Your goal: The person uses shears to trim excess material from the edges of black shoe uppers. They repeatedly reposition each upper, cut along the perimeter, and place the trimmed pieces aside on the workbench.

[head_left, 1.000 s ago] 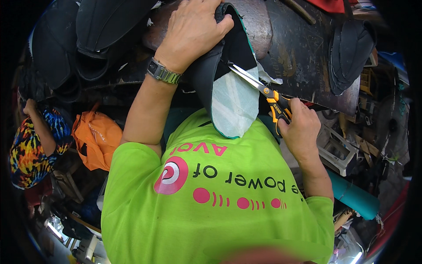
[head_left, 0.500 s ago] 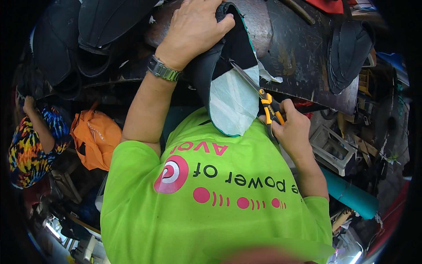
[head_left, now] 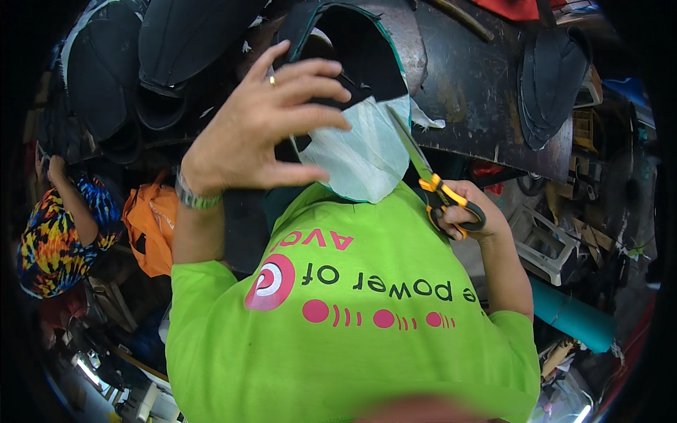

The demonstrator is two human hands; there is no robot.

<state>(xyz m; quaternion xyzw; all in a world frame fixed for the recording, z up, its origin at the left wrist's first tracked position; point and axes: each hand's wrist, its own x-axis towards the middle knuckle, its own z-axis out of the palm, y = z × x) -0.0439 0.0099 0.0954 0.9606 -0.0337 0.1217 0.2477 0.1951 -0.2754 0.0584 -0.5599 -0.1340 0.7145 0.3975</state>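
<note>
My left hand [head_left: 271, 127] hovers over the left side of a black shoe upper [head_left: 367, 53], fingers spread and nothing in them; it is slightly smeared by motion. The upper has a pale whitish lining [head_left: 363, 144] at its near end and a thin green edge. It hangs over the table's near edge toward my shirt. My right hand [head_left: 469, 208] grips scissors [head_left: 430, 182] by their yellow-and-black handles. The blades look together, pointing up and left, with the tip beside the right edge of the pale lining.
Black shoe pieces [head_left: 187, 42] lie at the far left of the dark table [head_left: 465, 84], and a black stack [head_left: 553, 88] at its right. A wooden handle [head_left: 462, 20] lies at the back. An orange bag [head_left: 149, 225], another person [head_left: 67, 233] and a teal roll [head_left: 571, 314] are around me.
My left hand has let go of the upper's far end and come nearer and left, opening. The scissors have drawn back from over the upper to its right edge.
</note>
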